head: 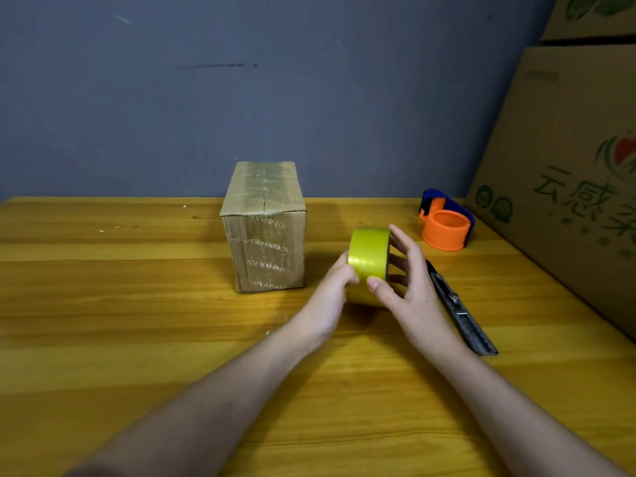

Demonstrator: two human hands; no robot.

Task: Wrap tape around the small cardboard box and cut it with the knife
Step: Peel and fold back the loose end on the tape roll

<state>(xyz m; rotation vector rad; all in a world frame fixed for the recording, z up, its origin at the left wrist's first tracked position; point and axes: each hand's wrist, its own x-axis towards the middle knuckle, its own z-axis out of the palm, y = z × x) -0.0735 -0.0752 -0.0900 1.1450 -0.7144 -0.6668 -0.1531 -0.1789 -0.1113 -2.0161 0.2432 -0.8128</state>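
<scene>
A small cardboard box [265,228] stands upright on the wooden table [137,339], with clear tape over its top and front. To its right I hold a yellow tape roll [368,259] on edge above the table. My left hand [330,297] grips the roll's left side. My right hand [409,290] holds its right side, thumb on the outer face and fingers spread over the core. A dark utility knife [457,311] lies flat on the table just right of my right hand, partly hidden behind it.
An orange and blue tape dispenser [445,223] sits at the back right. Large printed cardboard cartons [564,166] stand along the table's right edge. A grey-blue wall [275,80] runs behind the table.
</scene>
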